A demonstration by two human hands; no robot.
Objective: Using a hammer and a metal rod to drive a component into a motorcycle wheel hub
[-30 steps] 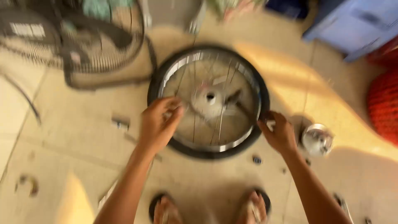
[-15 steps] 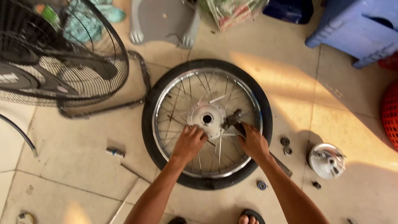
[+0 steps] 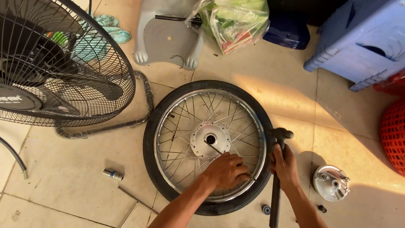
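Spoked wheel (image 3: 209,145) with black tyre, lying flat on the tiled floor (image 3: 76,177) directly below you. Your left hand (image 3: 225,171) rests on the spokes at the near side of the rim, fingers curled down among them; whether that grip has closed on a spoke cannot be told. Your right hand (image 3: 285,166) is wrapped shut around the shaft of a long dark tool (image 3: 276,181), whose head meets the tyre at its right edge.

Surroundings: a large floor fan (image 3: 55,67) stands at the left, its tubular base just beside the tyre. A grey plastic stool (image 3: 166,40) and a clear bag (image 3: 234,21) of packets lie beyond the wheel, a blue plastic crate (image 3: 358,42) at upper right, a red mesh basket (image 3: 394,135) at the right edge. A round metal hub cover (image 3: 330,182) sits near your right hand; a small socket (image 3: 113,174) and a thin metal rod (image 3: 137,200) lie left of the wheel. Nothing covers the hub (image 3: 210,139).

Compared with half a second ago, your right hand has left the hub area and moved out to the tyre's edge with the tool; your left hand has shifted toward the near rim.
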